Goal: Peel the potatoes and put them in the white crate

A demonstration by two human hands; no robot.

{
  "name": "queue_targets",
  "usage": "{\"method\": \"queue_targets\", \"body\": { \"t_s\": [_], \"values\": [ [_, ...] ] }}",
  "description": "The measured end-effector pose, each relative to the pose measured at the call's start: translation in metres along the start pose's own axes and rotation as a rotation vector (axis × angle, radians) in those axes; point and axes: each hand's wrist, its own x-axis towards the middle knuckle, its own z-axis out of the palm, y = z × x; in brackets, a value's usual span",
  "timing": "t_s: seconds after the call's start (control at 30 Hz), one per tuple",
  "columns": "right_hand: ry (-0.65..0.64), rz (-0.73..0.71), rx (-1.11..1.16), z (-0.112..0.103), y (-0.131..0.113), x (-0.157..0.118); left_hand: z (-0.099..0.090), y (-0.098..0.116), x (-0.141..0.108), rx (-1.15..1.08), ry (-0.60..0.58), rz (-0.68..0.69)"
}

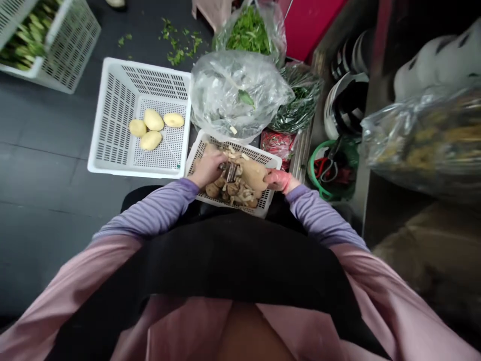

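Observation:
My left hand (209, 165) is closed around a peeler (232, 172), its metal head lying close to a large potato. That potato (252, 174) is tan and gripped at its right end by my right hand (277, 179), which wears a reddish-pink glove. Both hands are over a low white basket (271, 196). In it lie unpeeled potatoes (212, 190) and loose strips of peel (244, 196), partly hidden by the hands. To the left, a larger white basket (98, 145) holds several pale peeled potatoes (151, 141).
Clear plastic bags (233, 90) with leafy greens (248, 32) stand beyond the baskets. A green basket (314, 173) with red-handled scissors (327, 169) sits at right by a metal shelf (376, 115). Another crate (71, 55) of vegetables is at far left. Leaf scraps (182, 45) litter the floor.

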Motion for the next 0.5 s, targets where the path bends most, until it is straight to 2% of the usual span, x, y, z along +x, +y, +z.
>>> {"method": "queue_targets", "body": {
  "t_s": [0.13, 0.27, 0.4, 0.5],
  "values": [
    [0.085, -0.165, 0.045, 0.063, 0.017, -0.037, -0.01, 0.029, 0.007, 0.175, -0.062, 0.281],
    [0.081, -0.148, 0.094, 0.104, 0.03, -0.064, -0.026, 0.065, 0.012, 0.268, -0.114, 0.447],
    [0.237, -0.227, 0.088, 0.124, 0.025, -0.077, -0.03, 0.087, 0.026, 0.329, -0.057, 0.518],
    [0.373, -0.358, -0.081, 0.123, 0.025, -0.081, -0.023, 0.08, 0.04, 0.322, -0.069, 0.569]
  ]
}}
